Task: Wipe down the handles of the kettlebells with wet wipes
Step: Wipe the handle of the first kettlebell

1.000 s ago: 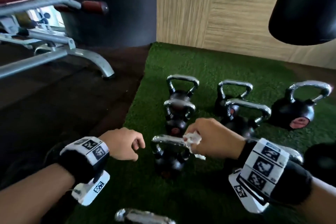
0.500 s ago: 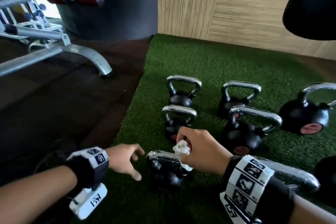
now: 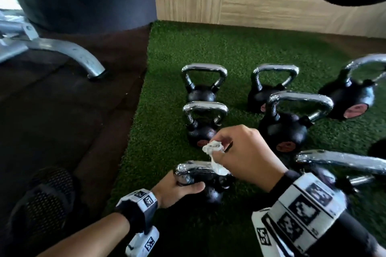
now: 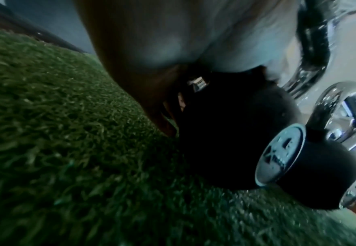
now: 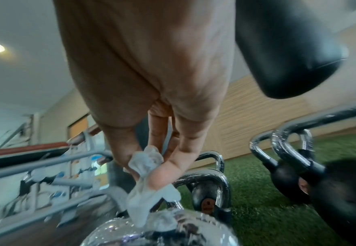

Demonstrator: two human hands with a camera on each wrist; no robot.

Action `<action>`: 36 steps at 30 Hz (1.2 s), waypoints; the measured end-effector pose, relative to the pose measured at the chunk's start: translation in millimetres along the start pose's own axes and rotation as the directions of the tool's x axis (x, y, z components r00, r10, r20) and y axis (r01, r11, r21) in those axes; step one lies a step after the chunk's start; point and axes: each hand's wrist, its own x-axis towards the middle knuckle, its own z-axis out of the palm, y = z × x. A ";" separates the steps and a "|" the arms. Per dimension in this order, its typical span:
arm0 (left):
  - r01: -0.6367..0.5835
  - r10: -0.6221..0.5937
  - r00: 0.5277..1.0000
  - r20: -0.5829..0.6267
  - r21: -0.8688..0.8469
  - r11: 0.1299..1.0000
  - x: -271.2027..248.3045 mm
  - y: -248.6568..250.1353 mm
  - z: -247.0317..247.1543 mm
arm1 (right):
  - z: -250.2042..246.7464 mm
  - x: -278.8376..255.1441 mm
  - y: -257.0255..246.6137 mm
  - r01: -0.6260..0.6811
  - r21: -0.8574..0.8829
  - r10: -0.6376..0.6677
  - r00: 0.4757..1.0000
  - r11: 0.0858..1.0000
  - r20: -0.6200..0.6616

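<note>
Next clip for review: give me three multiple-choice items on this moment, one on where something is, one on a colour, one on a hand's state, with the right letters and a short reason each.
1. Where does the left hand rest?
A. on the nearest kettlebell, at the left end of its handle
B. on the grey machine leg
C. flat on the turf

2. What colour is the surface under the kettlebells?
A. blue
B. green
C. red

3. What is the right hand doing?
A. hanging open and empty
B. pinching a crumpled white wet wipe
C. lifting a kettlebell off the floor

Answers:
1 A: the head view shows its thumb and fingers wrapped round the chrome handle's left corner.
2 B: green artificial turf lies beneath every kettlebell.
3 B: the right wrist view shows thumb and fingers pinching the wipe, whose tail reaches down to the handle.
</note>
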 end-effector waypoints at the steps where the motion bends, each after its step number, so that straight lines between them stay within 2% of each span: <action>1: -0.006 0.006 1.000 -0.001 -0.029 1.000 1.2 -2.7 -0.1 | 3.4 -5.5 1.0 -0.027 0.016 0.028 0.999 1.000 -0.032; 9: -0.010 0.017 0.998 0.061 -0.112 0.994 7.9 -10.0 -4.8 | 20.4 -36.8 7.9 -0.107 -0.052 0.095 0.978 0.993 -0.186; 15: -0.021 0.026 0.999 0.025 -0.155 0.988 6.5 -9.7 -1.4 | 32.3 -34.0 3.4 -0.052 -0.055 0.042 0.984 0.997 -0.175; 19: -0.028 0.027 1.000 -0.008 -0.184 0.982 3.8 -8.6 1.4 | 30.5 -41.7 14.7 -0.080 -0.096 0.061 0.980 0.992 -0.187; 22: -0.009 0.011 1.000 0.008 -0.202 0.979 2.4 -5.1 1.3 | 27.0 -45.1 23.4 -0.124 -0.083 0.102 0.967 0.989 -0.233; 27: 0.005 -0.002 1.000 0.016 -0.199 0.980 -2.2 1.5 1.5 | 31.3 -50.1 29.8 -0.110 -0.005 0.104 0.952 0.994 -0.287; 30: 0.005 0.000 1.000 0.029 -0.186 0.982 -2.8 4.4 1.7 | 35.0 -51.4 44.4 -0.195 0.015 0.189 0.922 0.981 -0.337; 36: -0.004 0.015 0.998 0.065 -0.177 0.984 -3.0 2.1 -0.6 | 39.1 -49.6 59.9 -0.310 0.025 0.307 0.923 0.950 -0.231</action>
